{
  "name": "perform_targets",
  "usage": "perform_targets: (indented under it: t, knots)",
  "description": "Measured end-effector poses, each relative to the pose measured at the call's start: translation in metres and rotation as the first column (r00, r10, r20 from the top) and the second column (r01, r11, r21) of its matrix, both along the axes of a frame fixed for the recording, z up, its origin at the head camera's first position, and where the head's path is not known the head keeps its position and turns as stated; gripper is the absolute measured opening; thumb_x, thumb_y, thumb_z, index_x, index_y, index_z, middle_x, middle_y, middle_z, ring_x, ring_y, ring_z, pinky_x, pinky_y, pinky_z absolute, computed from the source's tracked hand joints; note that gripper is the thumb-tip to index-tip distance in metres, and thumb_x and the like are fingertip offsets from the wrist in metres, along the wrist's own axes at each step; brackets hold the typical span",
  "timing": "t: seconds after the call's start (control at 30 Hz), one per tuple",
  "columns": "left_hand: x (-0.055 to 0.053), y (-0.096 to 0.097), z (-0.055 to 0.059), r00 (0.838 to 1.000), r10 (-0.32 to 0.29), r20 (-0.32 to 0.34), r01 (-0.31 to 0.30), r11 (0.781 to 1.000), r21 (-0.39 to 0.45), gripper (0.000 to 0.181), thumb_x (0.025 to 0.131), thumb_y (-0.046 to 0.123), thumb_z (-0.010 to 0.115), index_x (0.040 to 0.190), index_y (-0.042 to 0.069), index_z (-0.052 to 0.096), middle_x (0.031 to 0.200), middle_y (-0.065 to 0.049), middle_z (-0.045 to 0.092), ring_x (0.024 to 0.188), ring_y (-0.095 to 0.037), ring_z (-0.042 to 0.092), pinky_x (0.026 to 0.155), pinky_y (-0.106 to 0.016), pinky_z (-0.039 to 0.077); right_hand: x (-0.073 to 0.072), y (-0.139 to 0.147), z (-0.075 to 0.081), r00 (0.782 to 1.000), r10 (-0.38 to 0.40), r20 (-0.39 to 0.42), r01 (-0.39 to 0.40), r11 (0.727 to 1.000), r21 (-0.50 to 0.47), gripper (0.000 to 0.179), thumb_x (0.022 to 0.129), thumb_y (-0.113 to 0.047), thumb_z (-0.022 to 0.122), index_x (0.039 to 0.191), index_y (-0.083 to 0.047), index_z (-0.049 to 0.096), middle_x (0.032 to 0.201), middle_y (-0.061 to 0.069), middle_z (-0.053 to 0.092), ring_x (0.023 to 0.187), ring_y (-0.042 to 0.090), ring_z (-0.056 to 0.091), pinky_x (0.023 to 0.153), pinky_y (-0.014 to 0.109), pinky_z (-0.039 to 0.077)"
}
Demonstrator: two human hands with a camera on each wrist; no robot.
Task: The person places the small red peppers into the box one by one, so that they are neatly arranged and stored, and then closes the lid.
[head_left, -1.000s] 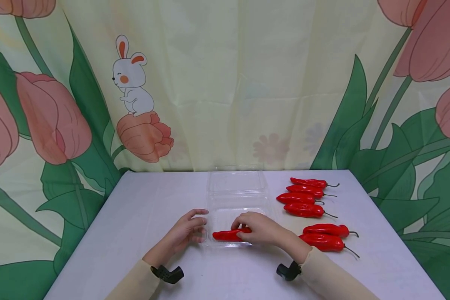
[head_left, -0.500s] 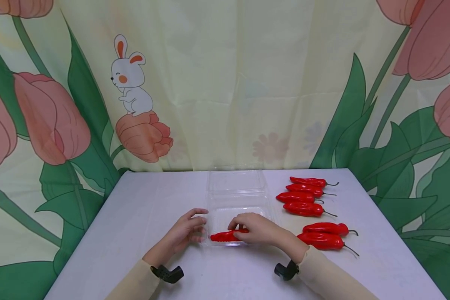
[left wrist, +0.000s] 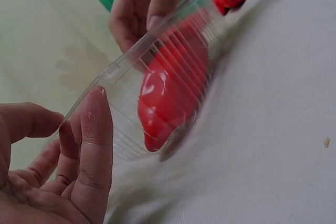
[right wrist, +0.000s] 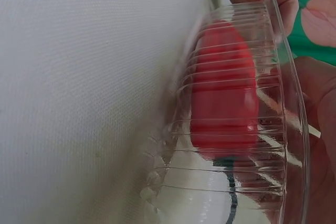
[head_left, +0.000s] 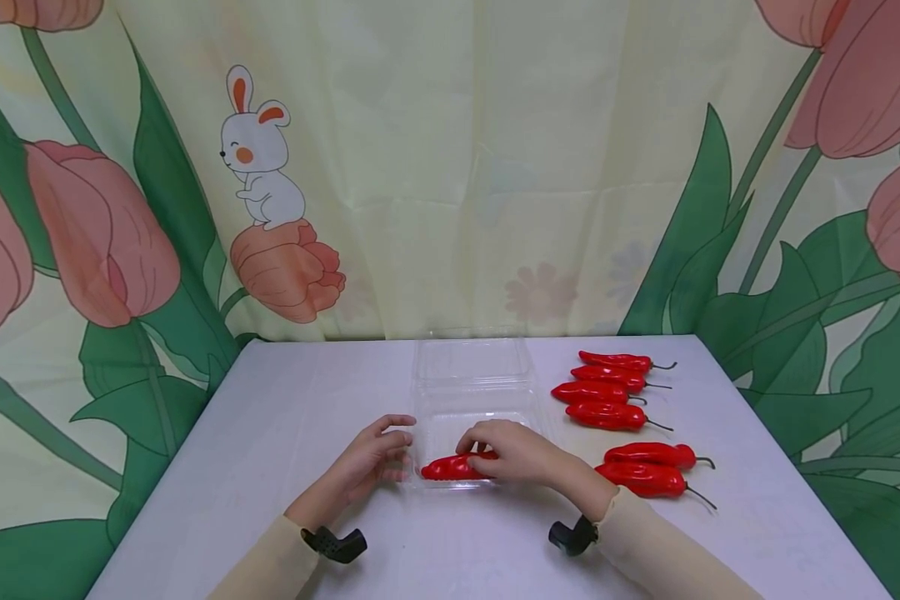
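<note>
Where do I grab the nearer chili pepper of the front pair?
Take the nearer red chili pepper by its thick middle, probably from above: it lies flat, the farther chili pepper crowds its far side, and its stem looks thin.

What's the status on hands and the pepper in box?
Left hand at left end of box. Right hand holding pepper inside. Lid open; nothing seen in the way.

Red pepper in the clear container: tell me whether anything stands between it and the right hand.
Nothing visible does. The right hand reaches into the open clear container from above and is right at the red pepper; the lid lies folded back, out of the way.
</note>
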State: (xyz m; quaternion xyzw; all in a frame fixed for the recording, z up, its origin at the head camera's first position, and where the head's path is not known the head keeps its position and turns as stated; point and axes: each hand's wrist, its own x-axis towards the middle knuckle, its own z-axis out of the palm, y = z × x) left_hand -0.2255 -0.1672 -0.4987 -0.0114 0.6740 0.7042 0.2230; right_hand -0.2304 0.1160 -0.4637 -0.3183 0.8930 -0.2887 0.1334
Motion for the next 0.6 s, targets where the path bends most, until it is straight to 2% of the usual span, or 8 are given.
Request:
perform_targets:
  t: [0.4,0.6]
  knots:
    - [-0.0003,-0.0008,-0.0003,1.000,-0.001,0.000,0.001,1.000,0.009,0.044,0.104,0.018,0.057,0.144,0.006,0.044,0.108,-0.009,0.058,0.076,-0.015,0.062,0.065,-0.026,0.060,-0.0007,0.0013,0.0059,0.997,-0.002,-0.076,0.001,1.000,-0.005,0.029,0.090,-0.024,0.077,0.119,-0.023,0.073,0.113,-0.007,0.072,0.100,0.009,0.064,0.082,0.022,0.056]
    - [-0.0018,-0.0003,-0.0023,1.000,0.001,0.007,-0.002,1.000,0.018,0.043,0.104,0.017,0.058,0.143,0.006,0.045,0.106,-0.008,0.059,0.075,-0.014,0.063,0.065,-0.026,0.060,-0.0014,0.0049,0.0092,0.994,-0.001,-0.106,0.001,1.000,-0.004,0.028,0.091,-0.024,0.077,0.118,-0.020,0.073,0.113,-0.005,0.072,0.100,0.011,0.065,0.084,0.026,0.058]
